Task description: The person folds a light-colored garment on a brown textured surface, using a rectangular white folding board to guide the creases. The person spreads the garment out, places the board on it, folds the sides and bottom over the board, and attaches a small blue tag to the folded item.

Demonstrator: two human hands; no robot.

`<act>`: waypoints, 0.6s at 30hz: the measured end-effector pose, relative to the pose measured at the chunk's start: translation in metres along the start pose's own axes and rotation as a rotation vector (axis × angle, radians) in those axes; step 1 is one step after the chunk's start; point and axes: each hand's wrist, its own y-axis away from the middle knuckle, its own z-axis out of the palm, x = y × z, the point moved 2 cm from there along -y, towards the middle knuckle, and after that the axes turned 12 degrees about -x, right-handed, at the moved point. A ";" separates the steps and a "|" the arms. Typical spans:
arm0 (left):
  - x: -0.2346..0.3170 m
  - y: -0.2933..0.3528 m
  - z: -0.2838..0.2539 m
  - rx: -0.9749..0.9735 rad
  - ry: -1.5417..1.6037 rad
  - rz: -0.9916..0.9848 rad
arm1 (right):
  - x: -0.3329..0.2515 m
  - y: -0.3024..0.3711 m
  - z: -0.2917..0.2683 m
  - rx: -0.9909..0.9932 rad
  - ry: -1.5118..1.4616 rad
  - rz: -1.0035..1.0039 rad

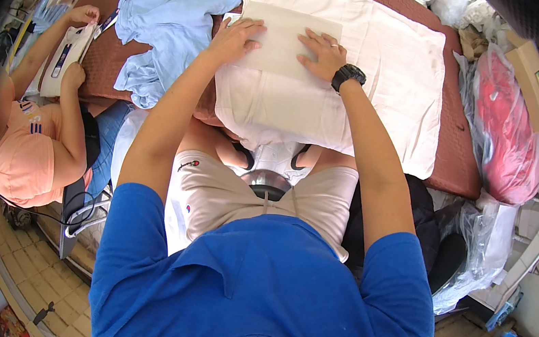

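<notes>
At the upper centre of the frame, the person's left hand and right hand hold nothing closed in their fingers; both lie palm-down, fingers spread, on opposite sides of a translucent rectangular sheet, seemingly to keep it flat and square. The sheet lies on a pale pink shirt, spread wide, probably so its cloth stays smooth, over a brown-covered table. Counted: two hands, one sheet, one pale shirt, one crumpled light-blue buttoned garment at the upper left, perhaps pushed aside for room, and one clear plastic bag of red material at the upper right. At the left edge, one co-worker holds one flat whitish bundle.
</notes>
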 end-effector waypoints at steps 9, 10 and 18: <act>0.017 -0.007 0.006 -0.061 0.121 0.228 | -0.005 -0.003 -0.001 0.005 -0.015 -0.011; 0.022 -0.006 0.008 -0.032 0.130 0.230 | -0.001 -0.003 0.002 0.020 -0.009 -0.015; 0.021 0.002 0.017 0.044 0.168 0.223 | -0.074 0.061 0.001 0.519 -0.302 -0.206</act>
